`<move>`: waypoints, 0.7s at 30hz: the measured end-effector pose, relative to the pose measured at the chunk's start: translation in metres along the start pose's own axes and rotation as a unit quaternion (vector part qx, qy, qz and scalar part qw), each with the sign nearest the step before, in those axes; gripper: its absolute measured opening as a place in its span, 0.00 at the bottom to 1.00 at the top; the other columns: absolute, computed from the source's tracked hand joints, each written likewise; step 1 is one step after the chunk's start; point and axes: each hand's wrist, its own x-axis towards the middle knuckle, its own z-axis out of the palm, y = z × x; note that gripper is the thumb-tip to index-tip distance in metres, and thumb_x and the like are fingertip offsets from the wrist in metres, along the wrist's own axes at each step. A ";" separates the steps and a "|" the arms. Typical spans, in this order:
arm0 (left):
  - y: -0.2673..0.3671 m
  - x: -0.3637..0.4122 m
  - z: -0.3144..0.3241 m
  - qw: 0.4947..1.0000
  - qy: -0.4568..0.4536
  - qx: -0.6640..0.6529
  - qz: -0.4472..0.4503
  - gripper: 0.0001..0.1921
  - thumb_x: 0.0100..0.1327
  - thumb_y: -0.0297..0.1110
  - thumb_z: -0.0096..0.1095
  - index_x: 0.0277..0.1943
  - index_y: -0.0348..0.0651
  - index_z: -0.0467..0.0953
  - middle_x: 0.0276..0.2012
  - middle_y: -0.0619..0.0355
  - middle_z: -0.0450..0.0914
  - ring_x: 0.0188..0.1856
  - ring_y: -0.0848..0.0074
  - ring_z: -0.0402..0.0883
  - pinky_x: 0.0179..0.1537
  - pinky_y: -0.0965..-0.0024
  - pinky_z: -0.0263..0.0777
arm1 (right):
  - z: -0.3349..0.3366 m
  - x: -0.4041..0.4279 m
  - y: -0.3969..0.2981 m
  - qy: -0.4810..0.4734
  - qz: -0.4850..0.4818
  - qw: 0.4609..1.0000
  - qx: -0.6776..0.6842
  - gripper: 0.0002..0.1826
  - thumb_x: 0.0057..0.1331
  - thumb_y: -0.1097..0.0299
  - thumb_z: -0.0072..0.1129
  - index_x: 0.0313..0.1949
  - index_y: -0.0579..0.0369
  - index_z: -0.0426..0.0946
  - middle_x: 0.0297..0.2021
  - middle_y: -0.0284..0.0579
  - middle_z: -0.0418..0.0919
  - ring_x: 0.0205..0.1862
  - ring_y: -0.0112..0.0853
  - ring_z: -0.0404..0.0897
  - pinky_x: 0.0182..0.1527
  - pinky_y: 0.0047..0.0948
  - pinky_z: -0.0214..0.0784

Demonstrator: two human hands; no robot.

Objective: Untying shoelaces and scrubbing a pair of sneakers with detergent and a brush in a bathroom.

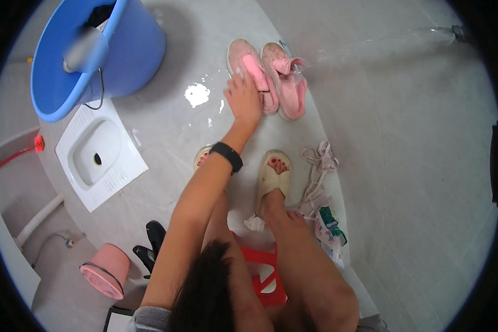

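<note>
My left hand [244, 99], with a black band on its wrist, is over the near left side of a pink shoe [237, 52], its fingers apart at the shoe's edge. Whether the fingertips touch the shoe is hard to tell. The shoe's tongue is folded out. Beside it on the wet floor lies the matching pink shoe [292, 97], opening up. A stream of water [373, 41] runs from a dark spout [460, 34] at the right down to that second shoe. My right hand is out of view.
A blue bucket [143, 54] holding dark cloth stands beside a squat toilet [135, 166]. Pale laces [315, 178] and a printed plastic packet [330, 232] lie right of my feet. A red plastic stool [259, 255] is beneath me. Lower left are black slippers [155, 236] and a pink bucket [112, 261].
</note>
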 end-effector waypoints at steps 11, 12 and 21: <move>0.001 0.081 -0.033 0.946 0.061 0.036 0.318 0.16 0.55 0.46 0.61 0.37 0.43 0.77 0.43 0.53 0.73 0.46 0.63 0.75 0.47 0.57 0.66 | -0.005 -0.003 0.009 0.000 -0.002 1.000 0.006 0.19 0.64 0.53 0.53 0.40 0.60 0.74 0.32 0.41 0.76 0.33 0.29 0.75 0.36 0.27 0.66; 0.007 0.092 -0.047 0.964 0.027 0.003 0.263 0.15 0.57 0.46 0.60 0.38 0.44 0.78 0.41 0.52 0.74 0.44 0.61 0.76 0.45 0.57 0.67 | -0.008 -0.004 0.011 0.003 -0.001 1.000 0.009 0.19 0.64 0.53 0.53 0.40 0.60 0.74 0.32 0.41 0.76 0.33 0.29 0.75 0.36 0.27 0.66; -0.021 0.165 -0.052 0.973 0.162 0.100 0.127 0.12 0.60 0.41 0.57 0.40 0.44 0.74 0.39 0.52 0.74 0.43 0.61 0.74 0.41 0.62 0.67 | 0.003 0.007 -0.012 -0.016 -0.024 1.000 0.009 0.19 0.65 0.53 0.52 0.40 0.60 0.74 0.32 0.40 0.76 0.33 0.29 0.75 0.36 0.26 0.65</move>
